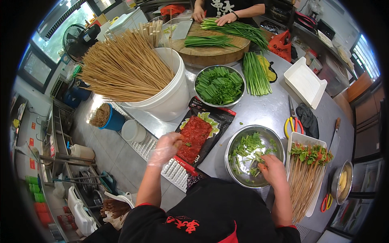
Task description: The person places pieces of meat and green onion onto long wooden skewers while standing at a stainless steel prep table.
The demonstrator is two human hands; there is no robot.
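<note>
My left hand (165,147), in a clear plastic glove, is curled at the left edge of a slab of red marinated meat slices (196,136). The meat lies on a black printed plastic bag (223,120); whether the fingers hold a piece is hidden. My right hand (273,170) reaches over the near right rim of a steel bowl (232,176). Its fingertips are among cut cilantro (250,144) there, and a grip on the stems cannot be made out. Right of the bowl, a white tray (311,209) holds skewers (304,182) topped with greens and red meat.
A white bucket (170,103) is crammed with bamboo skewers (127,66). Cut chives (220,86) fill another bowl. Scissors (293,121), a knife (335,130) and an empty white tray (305,82) lie rightward. Across the table, a co-worker's hands (226,19) rest by chives on a round chopping block (209,54).
</note>
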